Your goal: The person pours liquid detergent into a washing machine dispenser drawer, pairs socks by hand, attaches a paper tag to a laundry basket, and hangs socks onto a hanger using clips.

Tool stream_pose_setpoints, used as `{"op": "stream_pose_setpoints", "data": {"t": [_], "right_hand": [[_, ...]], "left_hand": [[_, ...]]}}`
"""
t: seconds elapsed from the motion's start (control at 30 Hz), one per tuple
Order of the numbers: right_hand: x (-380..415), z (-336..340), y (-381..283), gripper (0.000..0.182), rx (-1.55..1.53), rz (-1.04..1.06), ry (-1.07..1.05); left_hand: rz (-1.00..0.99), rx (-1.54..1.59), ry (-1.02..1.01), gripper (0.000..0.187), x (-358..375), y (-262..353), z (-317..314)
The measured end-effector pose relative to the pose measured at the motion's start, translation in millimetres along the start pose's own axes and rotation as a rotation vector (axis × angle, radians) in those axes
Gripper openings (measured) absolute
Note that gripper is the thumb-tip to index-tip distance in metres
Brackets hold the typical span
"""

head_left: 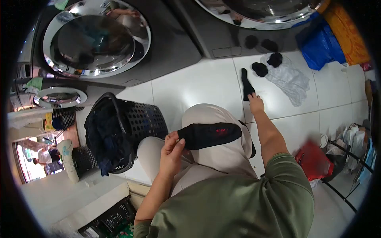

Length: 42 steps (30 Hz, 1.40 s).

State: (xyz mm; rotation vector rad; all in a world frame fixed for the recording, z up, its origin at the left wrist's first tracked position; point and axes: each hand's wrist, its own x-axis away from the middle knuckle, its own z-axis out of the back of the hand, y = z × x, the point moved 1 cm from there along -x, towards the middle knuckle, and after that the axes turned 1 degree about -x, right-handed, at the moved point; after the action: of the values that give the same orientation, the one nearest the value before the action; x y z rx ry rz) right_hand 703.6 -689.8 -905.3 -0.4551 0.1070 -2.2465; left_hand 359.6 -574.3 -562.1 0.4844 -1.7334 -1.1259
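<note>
My left hand pinches one end of a black sock with a small red marking. This sock lies stretched across my raised knee. Out on the white floor, a second black sock lies flat, and my right hand has its fingers closed at the near end of it. Beyond that hand are two rolled black bundles, one on the tile at the edge of a crumpled whitish plastic bag and the other beside it. Their exact kind is hard to make out.
A dark perforated laundry basket full of dark clothes stands at my left. Front-loading machines line the far side. A blue bag sits at the back right; a red bag and a black rack are nearer.
</note>
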Motion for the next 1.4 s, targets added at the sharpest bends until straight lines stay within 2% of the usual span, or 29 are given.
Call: {"op": "stream_pose_setpoints", "data": {"t": [0.13,0.2,0.23,0.27,0.3,0.37,0.4,0.43,0.5,0.53,0.57,0.67,0.8,0.9,0.93,1.03,1.13,1.27,1.37,1.4], "right_hand": [[5,-12,2,0.025,-0.052,0.009,-0.124],[5,-20,17,0.027,-0.425,0.077,0.18],[6,11,14,0.03,-0.344,0.05,0.042],[13,33,19,0.03,-0.562,-0.02,-0.028],[36,81,4,0.032,-0.605,-0.003,0.115],[78,169,-19,0.031,-0.625,0.044,0.033],[97,195,-25,0.031,-0.698,0.15,0.081],[123,244,-50,0.03,-0.721,0.15,-0.005],[157,279,-79,0.022,-0.999,0.185,-0.031],[174,287,-104,0.019,-1.185,0.157,-0.008],[184,290,-119,0.015,-1.235,0.177,-0.021],[203,280,-173,0.011,-1.305,0.225,-0.025],[202,265,-196,0.009,-1.289,0.239,0.034],[207,258,-204,0.01,-1.339,0.272,0.037],[212,259,-211,0.01,-1.391,0.304,0.048],[214,257,-214,0.013,-1.463,0.307,0.006],[213,249,-203,0.016,-1.515,0.273,-0.135],[206,241,-195,0.014,-1.811,0.253,-0.222],[200,239,-185,0.014,-1.769,0.261,-0.12],[202,246,-188,0.014,-1.735,0.266,-0.064]], "left_hand": [[0.156,-0.086,0.034,0.018,-2,-10,14],[0.093,-0.047,-0.039,0.017,-4,-4,12],[0.048,-0.031,-0.057,0.016,-3,1,13],[0.107,0.021,-0.059,0.018,-1,3,15],[0.165,0.077,-0.065,0.02,0,3,14],[0.156,0.138,-0.154,0.02,-3,3,10],[0.096,0.141,-0.151,0.019,-3,5,5],[0.031,0.139,-0.144,0.018,-2,4,0],[-0.228,-0.252,-0.008,0.015,-9,-8,-8],[-0.389,-0.295,0.035,0.015,-9,-5,-16],[-0.542,-0.336,0.064,0.015,-2,3,-28],[-0.712,-0.407,0.032,0.017,14,16,-50],[-0.618,-0.395,0.012,0.02,32,32,-41],[-0.575,-0.333,-0.064,0.03,40,29,-41],[-0.571,-0.489,-0.027,0.042,46,36,-39],[-0.7,-0.484,0.054,0.049,31,18,-39],[-0.616,-0.539,0.024,0.044,30,12,-39],[-0.53,-0.508,-0.079,0.034,22,12,-41],[-0.542,-0.24,-0.179,0.029,15,7,-43],[-0.442,-0.228,-0.266,0.028,11,9,-41]]}}
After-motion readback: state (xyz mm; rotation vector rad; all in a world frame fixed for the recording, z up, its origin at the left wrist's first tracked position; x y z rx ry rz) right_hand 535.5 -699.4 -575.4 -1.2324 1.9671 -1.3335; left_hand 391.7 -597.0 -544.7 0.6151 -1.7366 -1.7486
